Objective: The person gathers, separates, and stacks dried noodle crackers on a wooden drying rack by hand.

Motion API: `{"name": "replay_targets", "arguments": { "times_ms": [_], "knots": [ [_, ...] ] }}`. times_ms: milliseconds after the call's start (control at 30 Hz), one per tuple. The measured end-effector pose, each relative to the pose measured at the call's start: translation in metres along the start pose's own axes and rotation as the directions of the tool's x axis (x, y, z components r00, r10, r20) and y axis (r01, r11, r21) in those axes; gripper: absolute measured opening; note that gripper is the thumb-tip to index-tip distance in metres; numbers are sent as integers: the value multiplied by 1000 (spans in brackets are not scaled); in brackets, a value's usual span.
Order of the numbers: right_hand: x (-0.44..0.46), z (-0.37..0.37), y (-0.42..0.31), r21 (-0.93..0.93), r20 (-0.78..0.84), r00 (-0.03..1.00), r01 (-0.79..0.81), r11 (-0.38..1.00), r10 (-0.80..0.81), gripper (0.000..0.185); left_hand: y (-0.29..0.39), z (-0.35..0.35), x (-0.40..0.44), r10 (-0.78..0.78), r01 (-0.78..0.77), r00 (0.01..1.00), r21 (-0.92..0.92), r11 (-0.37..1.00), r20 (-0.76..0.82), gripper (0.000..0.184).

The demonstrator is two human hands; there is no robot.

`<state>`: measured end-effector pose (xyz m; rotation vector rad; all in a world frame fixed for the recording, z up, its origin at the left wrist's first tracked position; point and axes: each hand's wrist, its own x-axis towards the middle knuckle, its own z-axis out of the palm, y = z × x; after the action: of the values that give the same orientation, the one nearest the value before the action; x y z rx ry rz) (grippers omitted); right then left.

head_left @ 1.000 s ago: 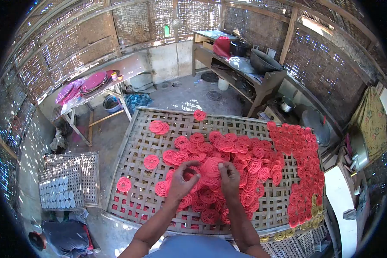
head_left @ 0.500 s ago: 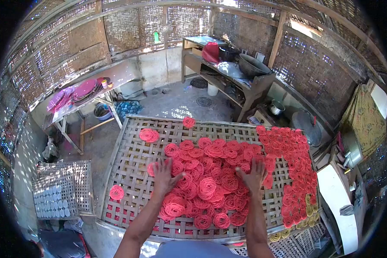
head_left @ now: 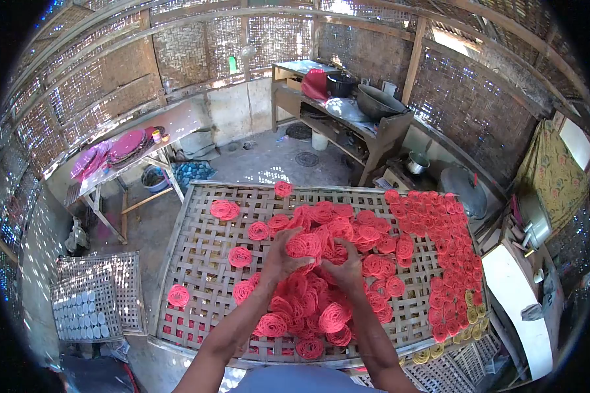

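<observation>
Two bare hands work over one large woven rack [head_left: 200, 252], a slatted lattice with a straight-edged frame, in the lower middle of the frame. The left hand [head_left: 278, 263] has its thumb and fingers curled round a clump [head_left: 303, 245] of red coils, and the right hand [head_left: 348, 270] grasps coils at the right edge of that same clump, at the centre of the frame. Beneath and around them spreads one heap [head_left: 296, 302] of thin, stringy red rounds, overlapping too closely to count. Two single coils, one at lower left [head_left: 177, 295] and one at top centre [head_left: 283, 188], lie well apart from it. At the right, one block of red coils [head_left: 447, 245] sits in close rows, with several yellow coils [head_left: 421, 355] below. Two more woven trays [head_left: 132, 288] overlap at lower left, one bearing pale, smooth discs [head_left: 78, 316].
</observation>
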<state>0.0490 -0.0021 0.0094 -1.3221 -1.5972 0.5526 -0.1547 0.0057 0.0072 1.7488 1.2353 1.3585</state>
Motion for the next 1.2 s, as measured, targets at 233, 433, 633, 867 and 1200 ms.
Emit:
{"name": "replay_targets", "arguments": {
  "times_ms": [233, 433, 633, 867, 1200],
  "knots": [
    [17, -47, -61, -186, -49, 964, 248, 951, -261, 55, 65, -42, 13, 186, -172, 973, 112, 979, -133, 80],
    [18, -62, -75, -277, -25, 910, 391, 878, -414, 37, 59, -59, 9, 152, -99, 968, 250, 963, -201, 75],
    [12, -55, -74, -230, -31, 890, 437, 870, -456, 27, 45, -51, 2, -185, 130, 919, -176, 976, -348, 61],
    [1, -41, -68, -147, 47, 939, 343, 928, -340, 24, 24, -39, 0, -332, 93, 858, -518, 850, -391, 58],
    [-31, -67, -47, -300, 44, 971, 239, 924, -237, 49, 19, -55, -22, -242, 216, 957, -167, 962, -157, 113]
  ]
}}
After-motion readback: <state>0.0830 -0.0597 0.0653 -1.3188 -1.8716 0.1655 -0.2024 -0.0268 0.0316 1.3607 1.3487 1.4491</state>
